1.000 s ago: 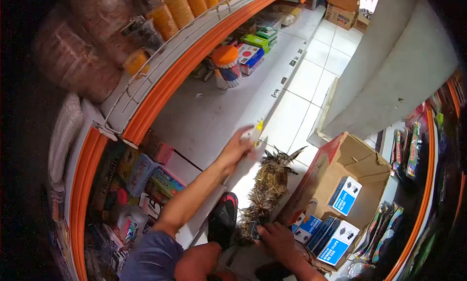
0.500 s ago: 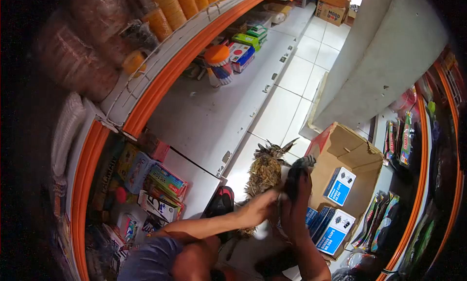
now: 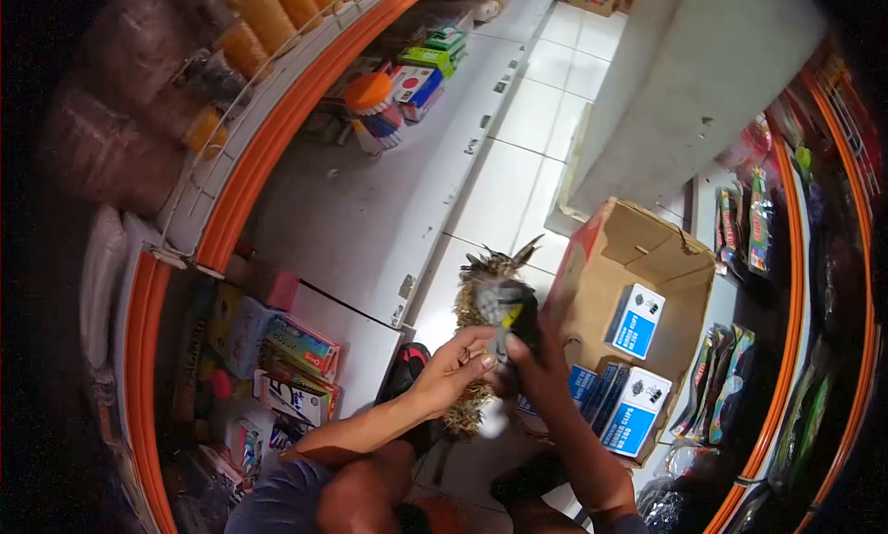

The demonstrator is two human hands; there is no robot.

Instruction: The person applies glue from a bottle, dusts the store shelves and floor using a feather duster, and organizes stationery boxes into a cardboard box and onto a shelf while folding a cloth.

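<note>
A dark handheld object with a grey end and a yellow patch [image 3: 511, 314] is blurred, so its exact kind is unclear. My right hand [image 3: 539, 372] is wrapped round its lower part. Against its lower left side, my left hand [image 3: 455, 369] has its fingers pinched together, with a tiny yellow spot at the tips; what they hold is too small to name. Behind both hands, a brown feathery bundle [image 3: 467, 409] lies on the floor, partly covered by them. To the right stands an open cardboard box [image 3: 668, 257] with blue and white binder clip boxes [image 3: 638, 321] inside.
A long white shelf [image 3: 370, 220] with an orange edge runs along the left, bearing a tub with an orange lid [image 3: 372, 104]. A grey pillar [image 3: 684, 99] rises beyond the box. Hanging packets [image 3: 717, 386] line the right-hand shelf. White floor tiles [image 3: 509, 178] run between.
My right hand has lifted the dark object from beside the feathery bundle. My left hand has come back from beyond the bundle to meet it. The whole view has shifted slightly.
</note>
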